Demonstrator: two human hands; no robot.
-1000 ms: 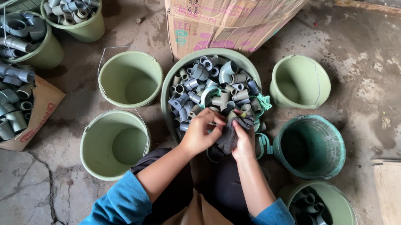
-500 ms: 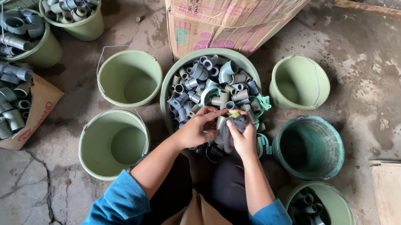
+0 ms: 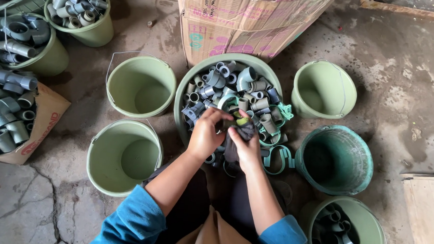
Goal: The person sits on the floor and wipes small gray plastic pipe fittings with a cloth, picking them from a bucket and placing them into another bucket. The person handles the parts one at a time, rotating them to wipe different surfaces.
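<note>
A round green basin point(image 3: 189, 85) in front of me is heaped with grey plastic pipe fittings point(image 3: 239, 88) and a few green clamp pieces point(image 3: 275, 158). My left hand point(image 3: 205, 135) and my right hand point(image 3: 245, 144) meet over its near rim. Together they grip a dark grey fitting point(image 3: 242, 126) with a yellowish-green spot on top. The right hand's fingers curl around its dark body, and the left hand's fingertips pinch its upper end. Both sleeves are blue.
Around the basin stand two pale green buckets point(image 3: 141, 87) point(image 3: 122, 156) on the left, another point(image 3: 324, 89) on the right, a darker teal bucket point(image 3: 334, 159) and a bucket with several fittings point(image 3: 343, 235). A cardboard box point(image 3: 243, 18) stands behind; more fitting-filled buckets point(image 3: 78, 13) and a carton point(image 3: 6, 119) are far left.
Both hands have stayed at the basin's near rim, working the dark fitting; the left fingers have shifted onto its top end, and the hands have turned slightly.
</note>
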